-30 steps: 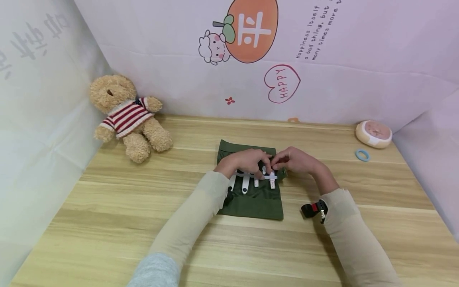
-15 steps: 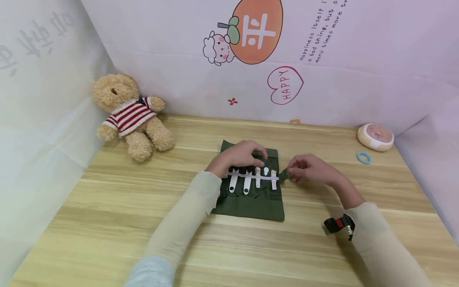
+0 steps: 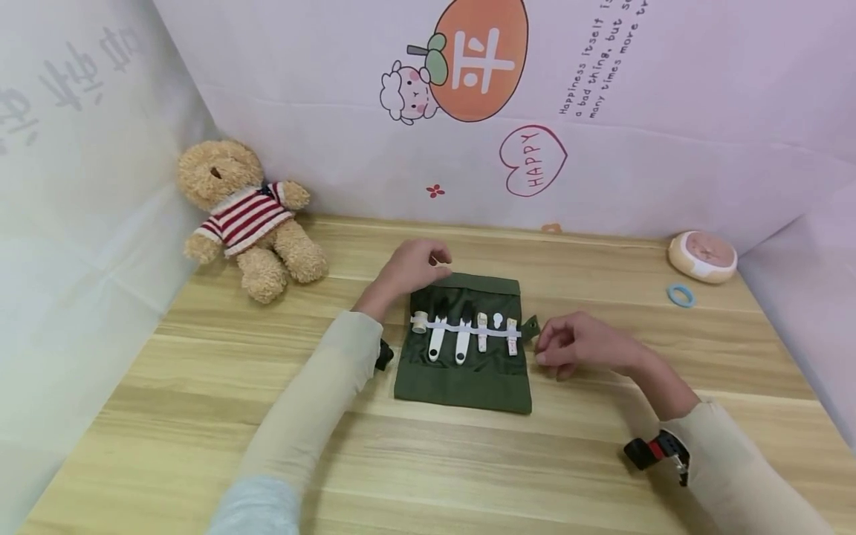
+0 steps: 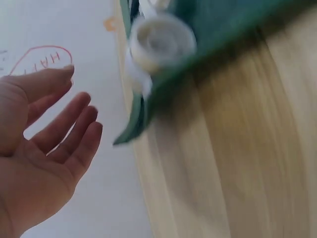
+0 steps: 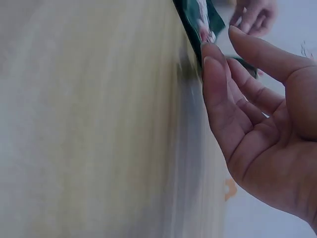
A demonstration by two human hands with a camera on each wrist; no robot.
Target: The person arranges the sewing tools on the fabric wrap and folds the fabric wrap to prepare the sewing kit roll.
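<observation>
A dark green fabric roll-up pouch point(image 3: 461, 390) lies spread flat on the wooden table. Under its white elastic band sit a small white roll point(image 3: 419, 322), two white-handled tools with dark heads point(image 3: 437, 340), two patterned nail clippers point(image 3: 482, 332) and a small white round-headed piece point(image 3: 498, 320). My left hand point(image 3: 413, 266) hovers by the pouch's far left corner, fingers loosely bent and holding nothing; the left wrist view shows thumb and fingers apart. Beside the snap tab point(image 3: 530, 328) on the pouch's right edge, my right hand point(image 3: 582, 343) is relaxed, with nothing in it.
At the back left a teddy bear point(image 3: 250, 215) in a striped sweater leans against the white wall cloth. A round cream-and-pink object point(image 3: 703, 256) and a light blue ring point(image 3: 681, 296) lie at the back right. Bare wooden tabletop point(image 3: 468, 475) extends in front of the pouch.
My left hand has moved left off the pouch's middle to its far left corner. The right hand has let go of the snap tab and drawn back to the right and nearer.
</observation>
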